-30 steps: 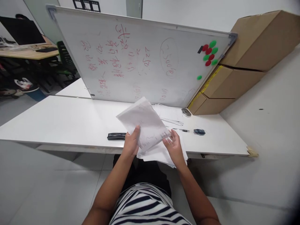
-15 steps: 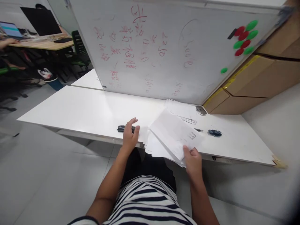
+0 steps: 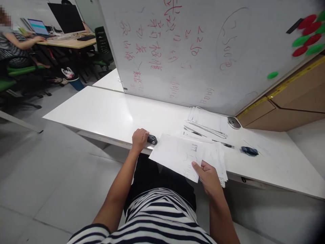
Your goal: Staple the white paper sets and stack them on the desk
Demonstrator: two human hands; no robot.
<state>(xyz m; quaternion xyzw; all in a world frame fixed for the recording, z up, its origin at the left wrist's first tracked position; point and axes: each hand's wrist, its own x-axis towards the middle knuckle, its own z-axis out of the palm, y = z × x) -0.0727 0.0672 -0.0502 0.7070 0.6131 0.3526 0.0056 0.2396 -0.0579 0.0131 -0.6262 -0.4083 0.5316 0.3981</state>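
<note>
Paper pinched in right hand, black stapler gripped in left hand.

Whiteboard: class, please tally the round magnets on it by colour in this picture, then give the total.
Red magnets: 4
Green magnets: 5, some cut off by the picture's right edge
Total: 9
</note>
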